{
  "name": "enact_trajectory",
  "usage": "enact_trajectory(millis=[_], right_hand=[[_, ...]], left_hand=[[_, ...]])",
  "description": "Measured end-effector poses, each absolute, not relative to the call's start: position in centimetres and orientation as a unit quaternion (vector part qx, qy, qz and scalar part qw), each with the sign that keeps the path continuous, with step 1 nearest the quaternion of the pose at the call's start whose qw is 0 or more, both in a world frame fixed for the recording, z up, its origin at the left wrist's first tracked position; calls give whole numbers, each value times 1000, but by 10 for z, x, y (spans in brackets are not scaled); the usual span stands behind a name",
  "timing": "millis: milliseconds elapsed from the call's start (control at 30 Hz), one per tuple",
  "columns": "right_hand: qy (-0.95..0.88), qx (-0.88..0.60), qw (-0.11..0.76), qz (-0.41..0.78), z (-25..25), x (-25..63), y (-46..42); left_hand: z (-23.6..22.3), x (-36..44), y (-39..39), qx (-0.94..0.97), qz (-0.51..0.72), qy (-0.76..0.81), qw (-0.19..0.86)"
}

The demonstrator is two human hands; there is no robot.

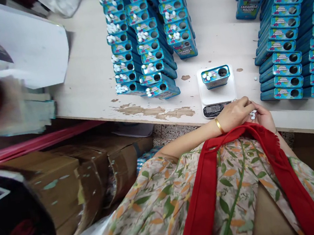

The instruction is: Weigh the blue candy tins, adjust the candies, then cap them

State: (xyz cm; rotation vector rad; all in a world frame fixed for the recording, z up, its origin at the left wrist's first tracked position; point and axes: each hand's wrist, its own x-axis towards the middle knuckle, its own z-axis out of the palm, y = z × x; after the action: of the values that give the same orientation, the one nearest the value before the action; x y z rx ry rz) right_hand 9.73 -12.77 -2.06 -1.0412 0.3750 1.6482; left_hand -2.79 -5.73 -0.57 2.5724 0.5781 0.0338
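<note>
Both hands meet at the table's front edge, just right of a small white scale (pixel 218 93). On that scale stands a blue candy tin (pixel 216 77) with a round hole in its top and several white candies lying on its lid. My right hand (pixel 264 117) is cupped around a few small white candies (pixel 253 114). Reaching over from the left, my left hand (pixel 233 115), with a gold bracelet at the wrist, has its fingers bent and closed at the right palm. Its fingertips are hidden, so what they pinch is unclear. The scale's display (pixel 215 109) is lit and partly covered by the left hand.
Rows of blue tins (pixel 150 56) with white candies on their lids stand at left. More rows of tins (pixel 285 58), without candies on top, stand at right. One loose candy (pixel 255 78) lies on the table (pixel 82 77). Cardboard boxes (pixel 58 184) sit below at left.
</note>
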Motion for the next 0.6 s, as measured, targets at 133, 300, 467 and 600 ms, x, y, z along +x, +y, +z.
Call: enact_trajectory(millis=[133, 300, 467, 600], right_hand=[[168, -395, 567, 703, -15, 89, -115], [132, -363, 588, 710, -7, 81, -104], [115, -364, 572, 726, -5, 80, -105], [127, -367, 573, 722, -4, 83, -108]], left_hand=[[0, -42, -48, 947, 70, 202, 241], [24, -70, -16, 933, 236, 218, 164], [26, -90, 27, 895, 306, 308, 103], [11, -114, 28, 879, 264, 387, 90]])
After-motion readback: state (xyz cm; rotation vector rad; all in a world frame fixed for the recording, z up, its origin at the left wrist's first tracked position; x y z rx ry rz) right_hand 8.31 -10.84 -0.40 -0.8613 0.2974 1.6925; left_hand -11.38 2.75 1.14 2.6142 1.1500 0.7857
